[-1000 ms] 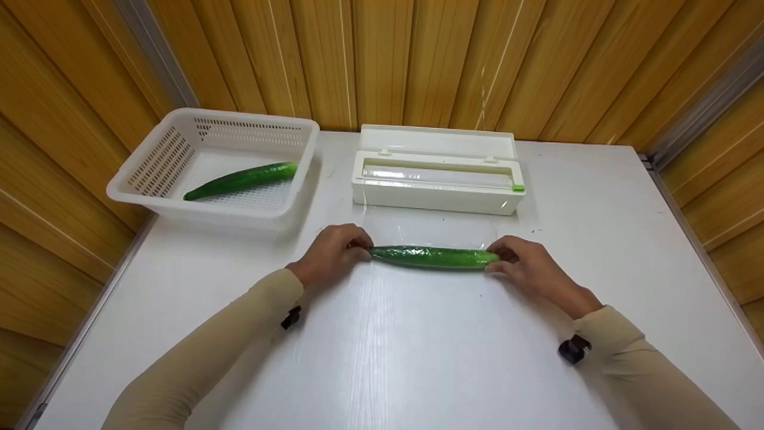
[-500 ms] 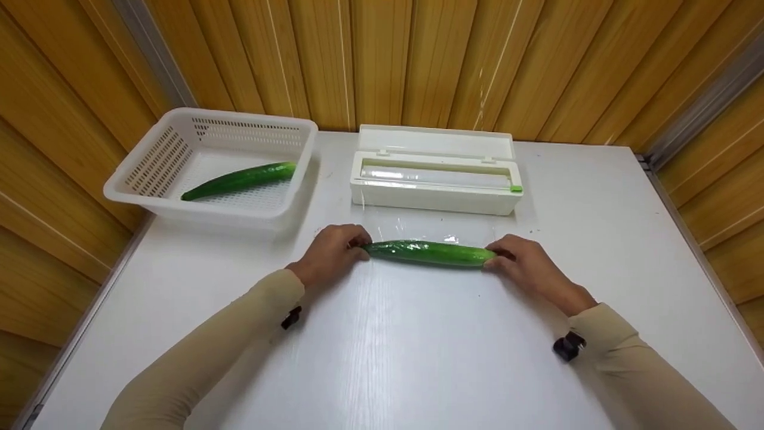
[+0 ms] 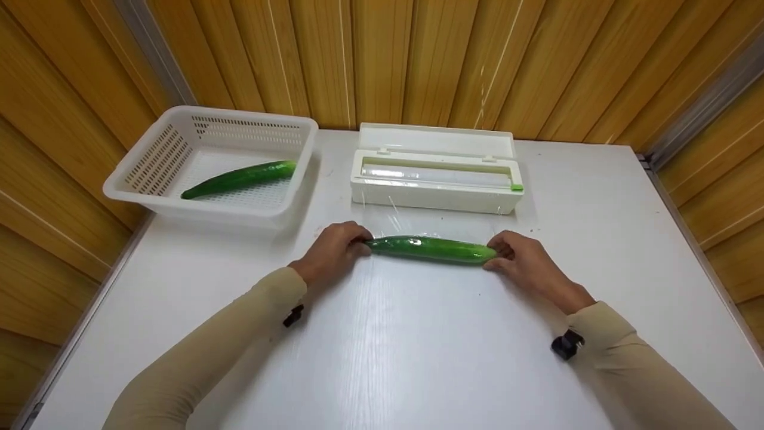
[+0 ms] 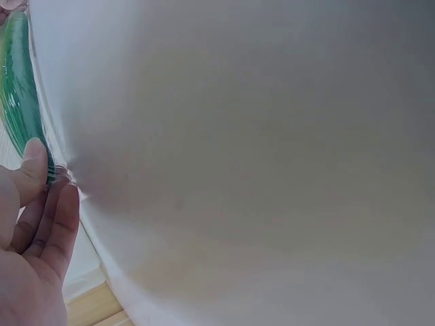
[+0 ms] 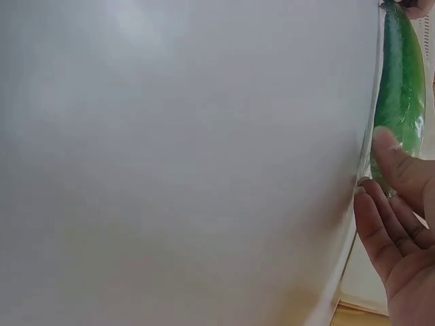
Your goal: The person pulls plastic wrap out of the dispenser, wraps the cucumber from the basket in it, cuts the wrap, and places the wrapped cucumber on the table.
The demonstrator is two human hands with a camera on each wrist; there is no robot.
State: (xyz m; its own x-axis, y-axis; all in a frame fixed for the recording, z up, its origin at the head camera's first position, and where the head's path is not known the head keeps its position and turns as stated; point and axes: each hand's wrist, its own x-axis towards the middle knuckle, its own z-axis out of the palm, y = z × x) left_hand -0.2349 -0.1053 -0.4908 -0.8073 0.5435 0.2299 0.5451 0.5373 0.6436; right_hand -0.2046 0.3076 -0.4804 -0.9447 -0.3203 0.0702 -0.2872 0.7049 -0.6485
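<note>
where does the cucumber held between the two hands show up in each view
Head: the held cucumber lies just right of and below the picture's centre.
Left wrist: the held cucumber runs down the upper left edge.
Right wrist: the held cucumber runs down the upper right edge.
Shared landmark: the left hand, left of centre in head, lower left in left wrist, cut off at top right in right wrist.

In the head view, a basket (image 3: 206, 206) holding one cucumber (image 3: 239, 179) sits upper left, a box (image 3: 436, 199) upper centre; below the box, another cucumber (image 3: 430, 248) is between left hand (image 3: 335, 251) and right hand (image 3: 525, 263).
</note>
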